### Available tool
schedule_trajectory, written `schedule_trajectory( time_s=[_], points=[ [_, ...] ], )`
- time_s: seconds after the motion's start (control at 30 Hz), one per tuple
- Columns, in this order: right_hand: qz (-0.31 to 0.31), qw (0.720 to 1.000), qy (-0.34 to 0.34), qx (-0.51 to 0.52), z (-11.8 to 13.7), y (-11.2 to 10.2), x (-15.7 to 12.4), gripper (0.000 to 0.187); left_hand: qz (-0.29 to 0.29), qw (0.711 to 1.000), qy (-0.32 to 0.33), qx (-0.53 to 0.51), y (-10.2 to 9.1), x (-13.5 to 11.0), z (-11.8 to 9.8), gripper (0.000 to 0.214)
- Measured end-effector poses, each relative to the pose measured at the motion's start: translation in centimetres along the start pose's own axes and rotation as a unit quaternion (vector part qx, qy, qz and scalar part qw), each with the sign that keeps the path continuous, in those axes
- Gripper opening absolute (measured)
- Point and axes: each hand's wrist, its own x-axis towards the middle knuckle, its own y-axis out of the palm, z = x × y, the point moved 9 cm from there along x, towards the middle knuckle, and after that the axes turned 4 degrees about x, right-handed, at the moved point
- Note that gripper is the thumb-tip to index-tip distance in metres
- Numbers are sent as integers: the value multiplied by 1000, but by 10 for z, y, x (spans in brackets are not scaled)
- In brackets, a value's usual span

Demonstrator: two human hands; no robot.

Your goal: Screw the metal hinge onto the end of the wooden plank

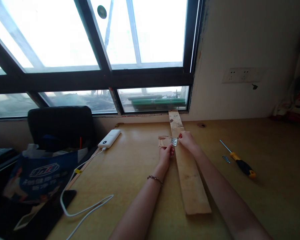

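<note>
A long wooden board (191,181) lies on the table, its far end reaching the window sill. Against its left side, a short piece of wood (163,141) sticks out crosswise. A small silver metal hinge (175,142) with screw holes spans the place where the two meet. My left hand (166,154), with a bracelet at the wrist, is closed, its fingertips pinching the hinge's near edge. From the right, my right hand (187,141) is also closed, thumb and finger at the hinge's right edge. The fingers partly hide what they touch.
On the wooden table (130,173), a screwdriver (242,165) with a yellow and black handle and several screws (226,159) lie to the right. A white power bank (110,138) with a white cable (90,211) is on the left. Beyond stands a black chair (61,123).
</note>
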Motion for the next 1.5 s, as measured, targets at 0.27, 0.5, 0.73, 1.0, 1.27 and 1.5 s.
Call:
schedule_trajectory(
  time_s=[0.27, 0.5, 0.73, 1.0, 1.27, 1.5],
  points=[
    [33, 960, 91, 264, -22, 13, -1, 6, 11, 1000, 5, -12, 4, -5, -7, 29],
    [16, 864, 177, 471, -26, 34, -4, 15, 18, 1000, 2, -23, 5, -6, -7, 27],
    [-114, 946, 103, 285, -21, -5, -9, 6, 6, 1000, -6, 5, 3, -6, -6, 29],
    [-94, 957, 81, 264, -15, 1, -6, 10, 11, 1000, -5, -2, 4, -5, -6, 31],
    [-85, 950, 40, 297, -13, 16, -1, 17, 20, 1000, -1, -6, 5, -5, -5, 32],
    [-77, 956, 23, 283, -14, 26, -1, 21, 19, 1000, 5, -8, 5, -5, -6, 32]
  ],
)
